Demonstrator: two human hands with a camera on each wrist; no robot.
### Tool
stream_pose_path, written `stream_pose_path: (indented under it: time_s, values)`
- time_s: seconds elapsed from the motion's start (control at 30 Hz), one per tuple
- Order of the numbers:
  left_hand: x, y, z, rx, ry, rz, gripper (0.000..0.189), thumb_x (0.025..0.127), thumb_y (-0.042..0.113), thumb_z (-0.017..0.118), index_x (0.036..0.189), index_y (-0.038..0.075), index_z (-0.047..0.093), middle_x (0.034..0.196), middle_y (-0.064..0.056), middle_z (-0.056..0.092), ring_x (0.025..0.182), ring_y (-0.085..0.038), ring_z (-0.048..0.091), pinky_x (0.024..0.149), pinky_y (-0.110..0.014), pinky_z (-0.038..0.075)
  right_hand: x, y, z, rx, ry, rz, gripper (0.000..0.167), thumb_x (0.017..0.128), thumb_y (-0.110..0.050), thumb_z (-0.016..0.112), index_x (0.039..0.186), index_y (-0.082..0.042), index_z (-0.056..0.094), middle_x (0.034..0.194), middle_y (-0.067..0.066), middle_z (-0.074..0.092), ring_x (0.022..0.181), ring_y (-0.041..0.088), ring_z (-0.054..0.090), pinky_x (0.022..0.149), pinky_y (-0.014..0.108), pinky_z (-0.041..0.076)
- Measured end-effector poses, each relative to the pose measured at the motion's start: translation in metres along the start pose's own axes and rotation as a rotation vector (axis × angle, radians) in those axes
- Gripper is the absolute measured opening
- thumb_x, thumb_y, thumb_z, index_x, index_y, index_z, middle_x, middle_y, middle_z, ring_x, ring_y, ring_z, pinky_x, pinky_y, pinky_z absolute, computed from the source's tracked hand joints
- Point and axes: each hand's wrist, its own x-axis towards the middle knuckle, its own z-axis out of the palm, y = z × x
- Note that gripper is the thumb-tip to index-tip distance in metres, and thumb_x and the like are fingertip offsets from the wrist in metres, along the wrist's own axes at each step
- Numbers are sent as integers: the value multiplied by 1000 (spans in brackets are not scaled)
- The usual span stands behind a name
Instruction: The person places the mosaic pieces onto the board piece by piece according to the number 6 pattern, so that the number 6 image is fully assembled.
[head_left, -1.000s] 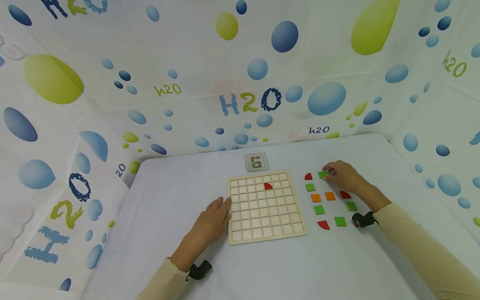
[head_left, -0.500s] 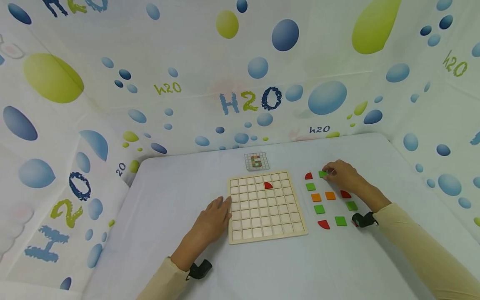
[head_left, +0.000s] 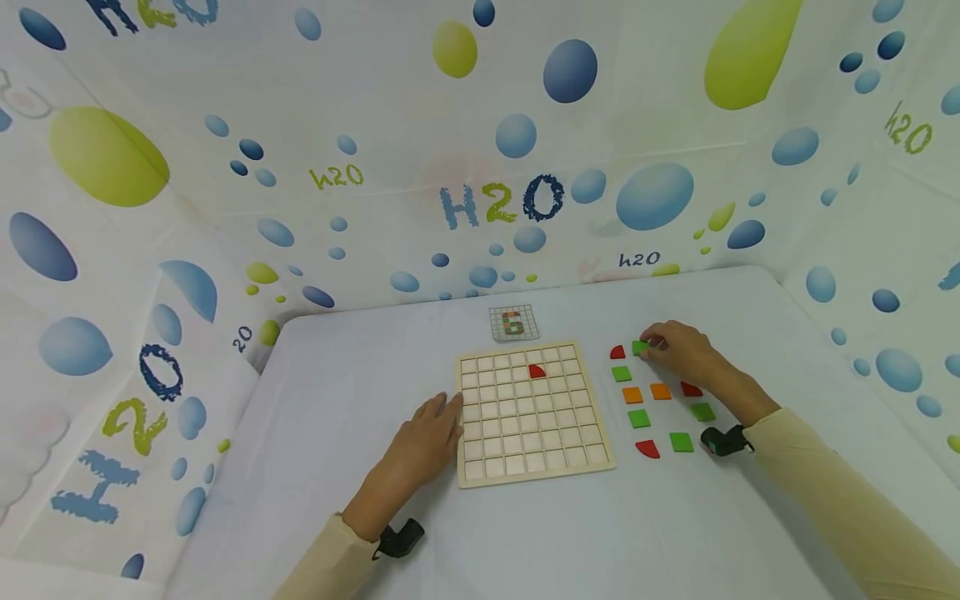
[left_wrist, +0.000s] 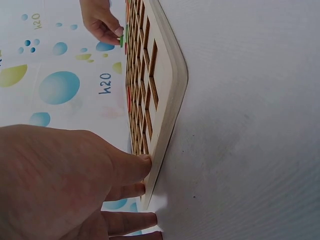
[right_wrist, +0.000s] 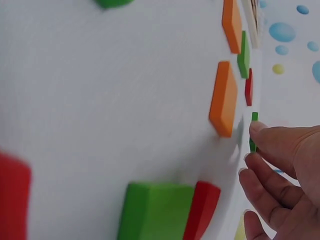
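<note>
My right hand (head_left: pixel 681 350) pinches a small green square tile (head_left: pixel 639 347) between thumb and fingertips at the far end of the loose pieces. In the right wrist view the green tile stands on edge, partly covered by the thumb. My left hand (head_left: pixel 422 442) rests at the left side of a wooden grid board (head_left: pixel 534 481). Thumb and index fingertips touch the board's edge in the left wrist view, while other fingers reach down beside it. One red quarter-circle piece (head_left: pixel 537 372) sits in a cell of the board's second row from the back.
Right of the board lie several loose pieces: green squares, orange squares (head_left: pixel 660 392) and red quarter-circles (head_left: pixel 647 450). Behind the board is a small gridded card (head_left: pixel 513 329) with a coloured figure. A printed curtain (head_left: pixel 405 142) surrounds the white table (head_left: pixel 352 358).
My right hand has shifted slightly left with the green tile between its fingers. The left hand and the board stay where they were.
</note>
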Motion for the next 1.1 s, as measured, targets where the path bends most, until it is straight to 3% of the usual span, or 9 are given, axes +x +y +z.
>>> stream_pose_path:
  time_s: [0.43,0.83,1.1]
  values:
    - [-1,-2,1,-13,0,-10,53,111,23,54,160,6,43,161,-26,42,149,-46,43,109,-70,44,0,-34,4,-7,7,-83,30,104,-15,68,131,-2,67,122,18,67,112,35,62,101,55,54]
    - [1,-3,5,-13,1,-1,53,112,23,53,161,6,43,162,-26,42,149,-45,43,109,-70,44,3,-65,16,27,-19,-179,28,103,-15,70,128,-2,69,116,13,68,104,29,63,93,49,55]
    - [1,-4,6,-11,-8,-3,53,112,24,53,161,6,42,162,-25,42,150,-45,42,110,-70,44,8,-89,30,17,-20,-230,28,101,-16,73,126,-4,70,116,11,69,108,29,64,98,51,51]
